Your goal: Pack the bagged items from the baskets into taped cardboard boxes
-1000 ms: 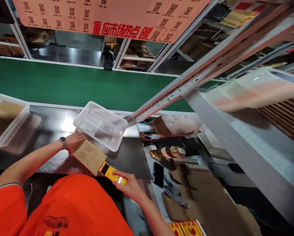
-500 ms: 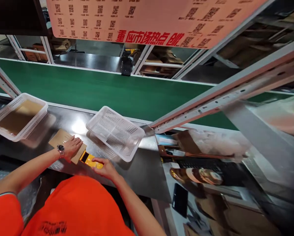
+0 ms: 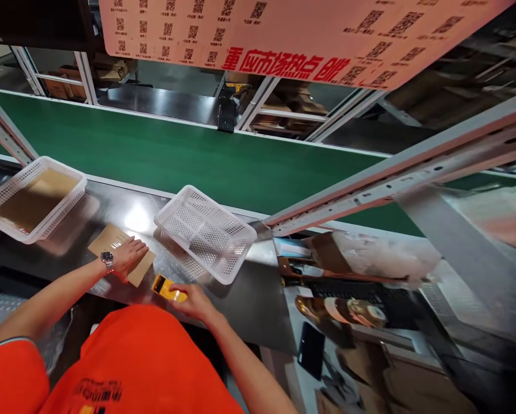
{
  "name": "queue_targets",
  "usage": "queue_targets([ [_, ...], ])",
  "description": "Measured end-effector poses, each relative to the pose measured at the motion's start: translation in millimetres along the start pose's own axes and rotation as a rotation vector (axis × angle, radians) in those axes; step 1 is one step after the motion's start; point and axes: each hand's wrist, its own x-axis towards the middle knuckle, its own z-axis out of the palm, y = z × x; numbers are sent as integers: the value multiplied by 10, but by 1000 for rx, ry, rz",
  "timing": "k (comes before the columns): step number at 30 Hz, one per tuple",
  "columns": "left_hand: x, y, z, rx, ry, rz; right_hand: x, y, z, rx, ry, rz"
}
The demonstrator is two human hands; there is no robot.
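My left hand [image 3: 129,257] lies flat, fingers stretched out, on a flat brown cardboard mailer [image 3: 142,271] with some printing near its upper left part. The mailer rests on the metal bench. In my right hand [image 3: 196,301] is a yellow hand-held tool with a black end [image 3: 166,287]; its exact kind is unclear. The fingers wrap round its right part, and the black end points left toward the mailer. A small gap separates the tool from the mailer's lower right edge.
A white perforated basket [image 3: 206,233] sits tilted on the metal bench [image 3: 258,299]. Another white basket [image 3: 63,210], at left, holds flat brown pieces. Behind runs a green belt [image 3: 175,158]. To the right are a bottle [image 3: 339,309], a dark phone-like slab [image 3: 311,349] and a slanting frame bar [image 3: 396,187].
My right hand has drawn the yellow tool away from the mailer's edge, to the right and toward me. My left hand stays flat on the mailer. The view has shifted slightly.
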Motion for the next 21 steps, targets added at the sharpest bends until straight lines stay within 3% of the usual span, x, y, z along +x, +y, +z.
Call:
queue_targets([
  [3,-22,1,-21,3,4,-5,491,-206,261,-7,-59,49],
  [6,-56,-5,-11,10,20,-23,640,-178,354,29,-15,133],
  [9,-21,27,24,3,136,-159,423,39,224,198,108,245],
  [12,142,129,29,-22,317,-464,86,236,8,372,213,299],
  [15,320,245,-1,-53,400,-730,-174,319,-123,479,294,262],
  [18,270,268,13,-55,320,-770,-333,353,-122,578,375,227],
  [21,-75,187,98,-2,171,-760,-442,398,-61,653,420,206],
])
